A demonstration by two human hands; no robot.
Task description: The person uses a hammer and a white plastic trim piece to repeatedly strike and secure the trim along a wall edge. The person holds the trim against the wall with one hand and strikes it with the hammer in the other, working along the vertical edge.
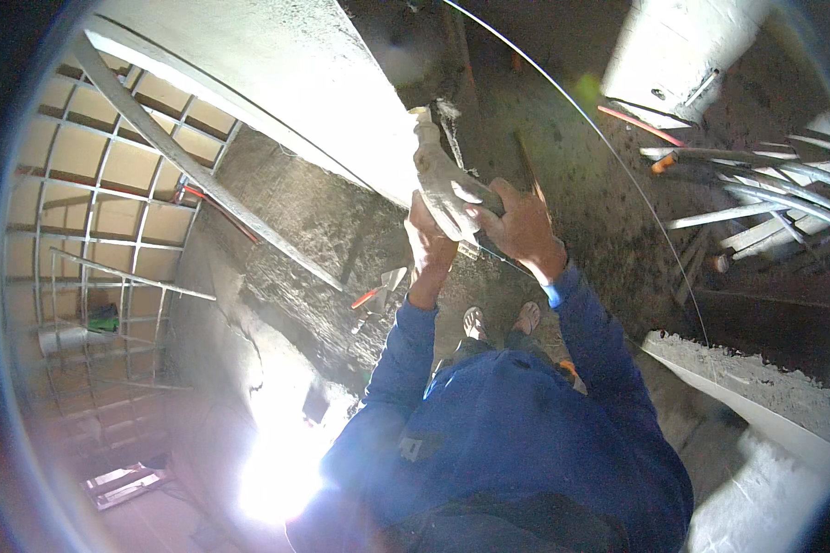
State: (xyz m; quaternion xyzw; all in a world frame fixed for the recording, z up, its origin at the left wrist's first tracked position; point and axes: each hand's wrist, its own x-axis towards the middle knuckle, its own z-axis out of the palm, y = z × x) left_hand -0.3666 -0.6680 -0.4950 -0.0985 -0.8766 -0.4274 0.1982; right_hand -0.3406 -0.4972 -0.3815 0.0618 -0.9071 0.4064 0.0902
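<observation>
Both hands are together in front of me, at the corner of a brightly lit pale slab. Between them is a dusty, grey-white thing shaped like a work glove [441,175], its narrow end pointing away and its finger-like parts toward me. My left hand [432,241] is closed at its near left side. From the right, my right hand [524,230] grips its near end, thumb across a darker grey part. Glare and dust blur the details, and the fingers' undersides are hidden. A trowel with a red handle [367,298] lies on the ground left of my left forearm.
The pale slab [277,69] runs to the upper left, a long pole [194,170] beside it. A metal grid [111,175] stands at the left. A thin cable [609,147] arcs down the right, near piled pipes [756,184]. A strong light [277,479] glares at the lower left.
</observation>
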